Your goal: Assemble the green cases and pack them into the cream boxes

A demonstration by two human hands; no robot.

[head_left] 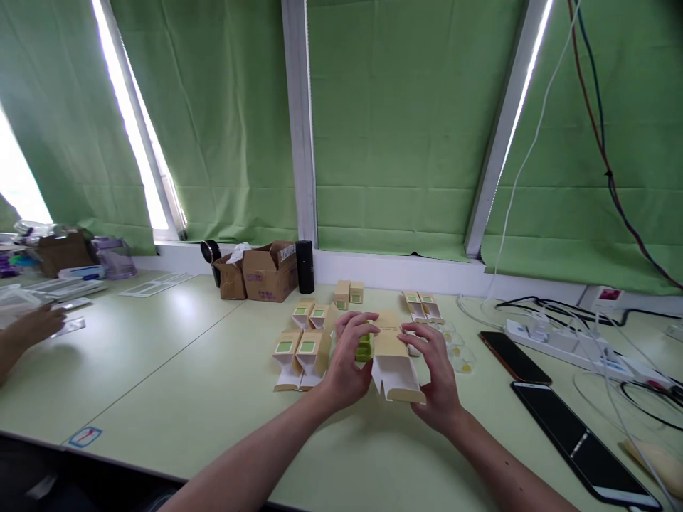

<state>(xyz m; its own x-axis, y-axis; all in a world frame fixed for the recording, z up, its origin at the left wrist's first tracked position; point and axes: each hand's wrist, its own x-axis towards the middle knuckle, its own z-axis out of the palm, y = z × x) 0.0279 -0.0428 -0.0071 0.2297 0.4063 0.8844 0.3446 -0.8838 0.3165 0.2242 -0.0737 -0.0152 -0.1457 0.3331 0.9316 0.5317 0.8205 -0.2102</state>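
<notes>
Between my two hands is a small tan cardboard box [392, 346], its white-lined flap open toward me. My left hand [346, 359] has its fingers and thumb at the box's left side. On the opposite side, my right hand [437, 377] grips it, fingertips on top and thumb lower down. A green item [363, 348] shows partly behind my left fingers. Several similar open boxes [304, 348] with green labels stand left of my left hand. Clear round plastic pieces [459, 352], some with yellow spots, lie beyond my right hand.
Closed small boxes [349, 293] and two open ones [421, 306] sit farther back. Two phones [581, 441] and a white power strip [565, 345] with cables lie right. A brown carton [270, 274] and black cylinder [304, 267] stand behind. Another person's hand [35, 323] is far left.
</notes>
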